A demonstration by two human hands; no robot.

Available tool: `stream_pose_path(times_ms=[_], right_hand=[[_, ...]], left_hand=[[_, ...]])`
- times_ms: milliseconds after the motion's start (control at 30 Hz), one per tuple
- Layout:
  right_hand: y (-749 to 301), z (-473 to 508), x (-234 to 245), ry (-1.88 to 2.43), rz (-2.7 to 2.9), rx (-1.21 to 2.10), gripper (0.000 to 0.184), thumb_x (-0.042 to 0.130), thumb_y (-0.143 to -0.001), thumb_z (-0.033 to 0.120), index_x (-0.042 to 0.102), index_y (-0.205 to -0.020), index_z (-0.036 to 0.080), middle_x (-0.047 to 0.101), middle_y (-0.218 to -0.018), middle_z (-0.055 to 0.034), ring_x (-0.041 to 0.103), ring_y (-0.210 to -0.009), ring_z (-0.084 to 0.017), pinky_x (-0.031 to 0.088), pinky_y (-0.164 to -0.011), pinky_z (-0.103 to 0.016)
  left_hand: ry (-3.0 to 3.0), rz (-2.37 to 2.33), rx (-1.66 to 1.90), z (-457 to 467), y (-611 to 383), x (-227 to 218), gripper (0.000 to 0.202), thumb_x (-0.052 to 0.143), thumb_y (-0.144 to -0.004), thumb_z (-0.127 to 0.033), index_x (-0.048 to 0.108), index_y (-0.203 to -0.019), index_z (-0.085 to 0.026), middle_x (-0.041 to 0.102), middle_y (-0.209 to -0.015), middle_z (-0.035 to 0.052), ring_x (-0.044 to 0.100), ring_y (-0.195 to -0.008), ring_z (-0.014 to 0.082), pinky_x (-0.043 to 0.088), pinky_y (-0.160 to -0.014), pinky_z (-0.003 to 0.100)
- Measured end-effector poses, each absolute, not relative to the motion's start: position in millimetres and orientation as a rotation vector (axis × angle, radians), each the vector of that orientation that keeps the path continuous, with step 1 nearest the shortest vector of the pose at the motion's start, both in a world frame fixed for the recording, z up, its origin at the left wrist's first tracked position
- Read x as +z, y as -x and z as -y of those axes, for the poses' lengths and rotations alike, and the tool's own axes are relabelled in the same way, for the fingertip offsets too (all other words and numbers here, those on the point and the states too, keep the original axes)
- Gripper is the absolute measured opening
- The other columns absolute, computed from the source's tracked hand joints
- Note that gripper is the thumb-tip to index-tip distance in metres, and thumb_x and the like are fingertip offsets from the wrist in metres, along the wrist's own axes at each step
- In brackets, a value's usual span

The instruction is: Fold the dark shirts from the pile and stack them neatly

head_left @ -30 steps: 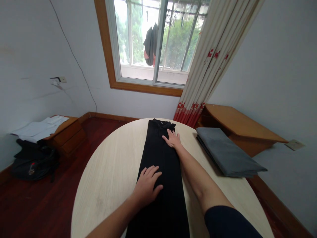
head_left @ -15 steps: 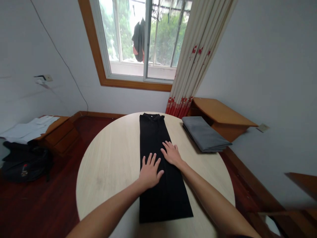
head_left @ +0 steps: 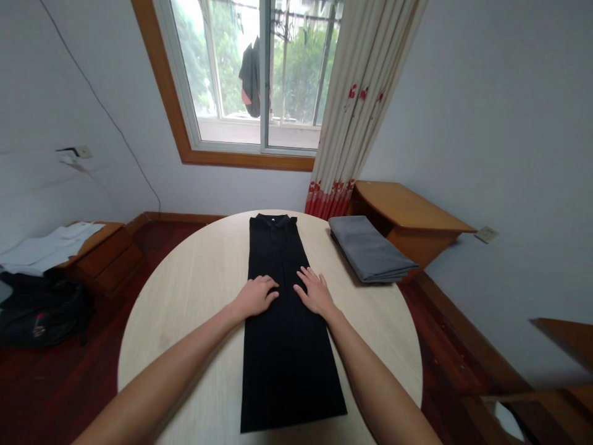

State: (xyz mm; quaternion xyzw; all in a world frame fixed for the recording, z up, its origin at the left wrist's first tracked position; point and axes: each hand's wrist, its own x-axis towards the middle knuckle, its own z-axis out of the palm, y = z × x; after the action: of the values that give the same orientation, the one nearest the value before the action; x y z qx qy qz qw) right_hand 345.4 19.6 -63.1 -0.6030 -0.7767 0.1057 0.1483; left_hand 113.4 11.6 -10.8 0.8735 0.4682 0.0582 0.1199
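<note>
A black polo shirt [head_left: 290, 364], folded into a long narrow strip, lies flat on the round pale wooden table [head_left: 194, 272]. Its collar points toward the window and its hem toward me. My left hand [head_left: 256, 295] rests on the shirt's left edge, about halfway along, with the fingers somewhat bent and apart from the thumb. On the right side of the shirt, at about the same height, my right hand [head_left: 315, 292] lies with its fingers spread over the cloth. Neither hand grips the fabric as far as I can see.
A folded grey cloth [head_left: 370, 247] lies on the table's right side. Behind it stands a wooden desk [head_left: 403, 204] beside the curtain [head_left: 352, 111]. At left are a wooden cabinet [head_left: 109, 259] with papers and a black backpack [head_left: 41, 309].
My left hand has moved from the middle of the shirt to its left edge, its fingers now more bent. My right hand stays near the right edge. The view has shifted slightly.
</note>
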Motion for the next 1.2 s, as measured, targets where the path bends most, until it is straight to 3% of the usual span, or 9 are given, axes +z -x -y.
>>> stream_pose_path(times_ms=[167,267,433,567,700,833,967,1200], right_hand=[[-344.5,-16.0,-57.8,1.68,2.228,0.331,0.048,0.045,-0.099,0.04,0.051,-0.144,0.021,0.038,-0.157,-0.0111,0.027,-0.149,-0.028,0.016,-0.119,-0.056],[-339.0,-8.5,-48.6,1.586,2.239,0.324,0.044,0.05,-0.097,0.035,0.057,-0.138,0.021,0.048,-0.151,-0.0113,0.035,-0.144,-0.028,0.017,-0.119,-0.055],[-323.0,10.4,-27.7,1.439,2.277,0.445,0.039,0.051,-0.097,0.036,0.063,-0.13,0.019,0.065,-0.127,-0.0104,0.056,-0.118,-0.025,0.042,-0.104,-0.04],[-310.5,24.8,-18.3,1.465,2.327,0.526,0.049,0.051,-0.096,0.038,0.052,-0.142,0.019,0.063,-0.125,-0.0114,0.059,-0.113,-0.025,0.047,-0.095,-0.036],[-303.5,35.0,-14.1,1.499,2.382,0.577,0.057,0.051,-0.095,0.039,0.043,-0.149,0.023,0.063,-0.123,-0.0115,0.062,-0.11,-0.026,0.05,-0.09,-0.036],[-302.0,43.0,-5.5,1.458,2.425,0.686,0.048,0.051,-0.094,0.035,0.054,-0.141,0.025,0.067,-0.124,-0.0096,0.064,-0.11,-0.027,0.049,-0.092,-0.038],[-302.9,51.5,5.6,1.424,2.472,0.94,0.045,0.059,-0.089,0.037,0.061,-0.133,0.028,0.074,-0.107,-0.0061,0.067,-0.102,-0.027,0.049,-0.089,-0.038],[-296.4,66.8,10.1,0.874,2.615,1.551,0.038,0.068,-0.088,0.032,0.069,-0.124,0.02,0.067,-0.079,0.0009,0.06,-0.073,-0.012,0.044,-0.07,-0.021]], left_hand=[[-2.769,-1.321,0.126,-92.2,-121.7,-9.6,0.045,0.042,-0.095,-0.02,0.055,-0.139,-0.022,0.047,-0.153,0.0072,0.042,-0.136,0.0281,0.035,-0.108,0.047],[-2.846,-1.21,-0.014,-128.1,-125.2,-8.9,0.048,0.05,-0.09,-0.017,0.056,-0.137,-0.025,0.057,-0.143,0.0084,0.043,-0.135,0.0271,0.019,-0.116,0.052],[-2.951,-1.06,-0.125,-156.3,-121.9,3.0,0.034,0.057,-0.085,-0.02,0.07,-0.116,-0.025,0.069,-0.118,0.0079,0.051,-0.119,0.0275,0.003,-0.118,0.055],[-2.92,-1.01,-0.19,-163.3,-114.3,17.3,0.022,0.058,-0.082,-0.019,0.074,-0.094,-0.026,0.07,-0.112,0.0042,0.051,-0.117,0.026,-0.002,-0.117,0.056],[-2.803,-1.024,-0.21,-166.9,-113.2,27.6,0.019,0.054,-0.084,-0.022,0.07,-0.094,-0.025,0.07,-0.118,0.0009,0.049,-0.124,0.0234,-0.004,-0.117,0.057],[-2.794,-1.036,-0.226,-170.1,-118.7,29.7,0.028,0.044,-0.093,-0.033,0.069,-0.092,-0.021,0.072,-0.099,0.0043,0.059,-0.11,0.022,-0.001,-0.118,0.056],[-2.864,-1.045,-0.236,-175.0,-123.3,27.0,0.031,0.047,-0.093,-0.04,0.07,-0.093,-0.02,0.071,-0.093,0.0076,0.058,-0.108,0.0239,0.006,-0.118,0.054],[-2.878,-1.066,-0.256,-192.4,-119.7,14.8,0.03,0.063,-0.084,-0.051,0.072,-0.087,-0.022,0.071,-0.089,0.0055,0.058,-0.107,0.0259,0.012,-0.116,0.054]])
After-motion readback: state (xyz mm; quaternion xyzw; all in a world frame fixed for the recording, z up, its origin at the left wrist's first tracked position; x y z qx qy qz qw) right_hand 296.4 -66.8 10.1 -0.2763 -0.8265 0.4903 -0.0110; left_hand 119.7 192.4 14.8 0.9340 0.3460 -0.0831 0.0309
